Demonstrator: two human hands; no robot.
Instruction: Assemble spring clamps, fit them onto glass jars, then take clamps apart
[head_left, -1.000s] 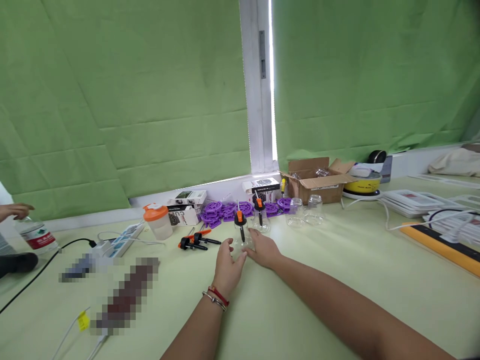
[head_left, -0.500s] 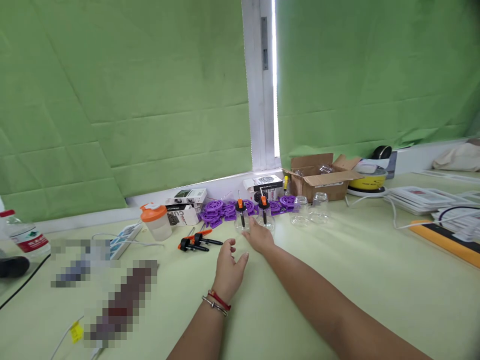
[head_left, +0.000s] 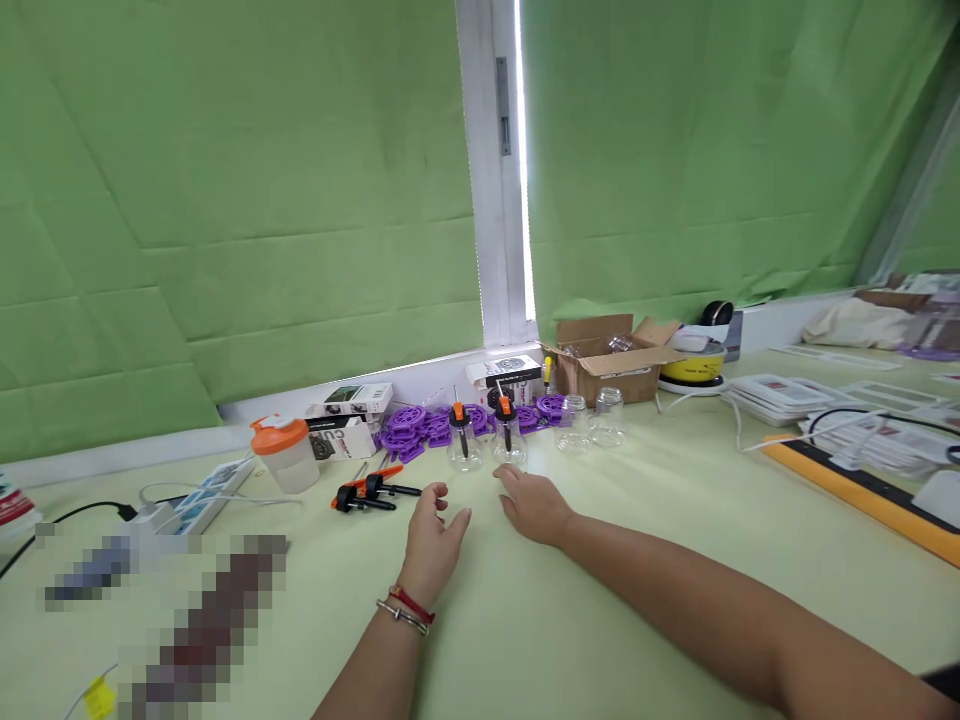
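I get only a sliver of a bottle [head_left: 16, 507] at the left edge. Two pixelated patches [head_left: 214, 630] [head_left: 94, 570], lower left, keep me from telling what lies there. The left forearm [head_left: 379, 655] runs off the bottom, the right forearm [head_left: 690, 590] off the lower right. The jars [head_left: 461, 437] [head_left: 506, 430] at centre partly hide the purple parts [head_left: 405, 428]. The carton [head_left: 619, 386] covers most of its contents [head_left: 620, 344]; I can't read the boxes' [head_left: 349, 441] [head_left: 504, 372] small print.

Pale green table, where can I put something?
Bare: between left forearm and right forearm, and between right forearm and long orange bar. Crowded: along the back, with two clear orange-topped jars, purple plastic pieces, brown cardboard box.
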